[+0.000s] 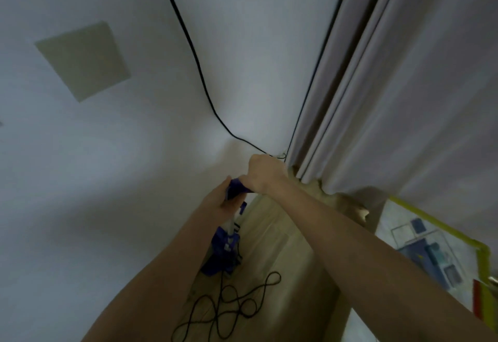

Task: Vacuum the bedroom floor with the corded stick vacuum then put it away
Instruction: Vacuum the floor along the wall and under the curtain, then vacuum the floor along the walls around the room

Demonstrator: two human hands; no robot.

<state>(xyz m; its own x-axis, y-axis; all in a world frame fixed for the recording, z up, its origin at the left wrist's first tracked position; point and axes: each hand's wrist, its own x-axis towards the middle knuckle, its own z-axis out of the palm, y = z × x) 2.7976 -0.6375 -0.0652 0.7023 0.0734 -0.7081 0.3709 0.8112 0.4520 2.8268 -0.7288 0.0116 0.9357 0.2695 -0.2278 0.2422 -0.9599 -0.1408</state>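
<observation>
The purple and white stick vacuum (225, 250) stands upright on the wooden floor (272, 236) in the corner, close to the white wall. My left hand (215, 198) holds the side of its purple handle (235, 189). My right hand (262, 173) grips the top of the handle, fingers curled over it. The vacuum's black cord (229, 306) lies in loose loops on the floor in front of its base. The vacuum's head is hidden behind its body and my left arm.
A white wall (107, 153) fills the left, with a beige square patch (83, 60) on it. A thin black cable (188, 42) runs down the wall into the corner. Grey curtains (377, 99) hang on the right. A yellow-edged patterned mat (436, 255) lies at lower right.
</observation>
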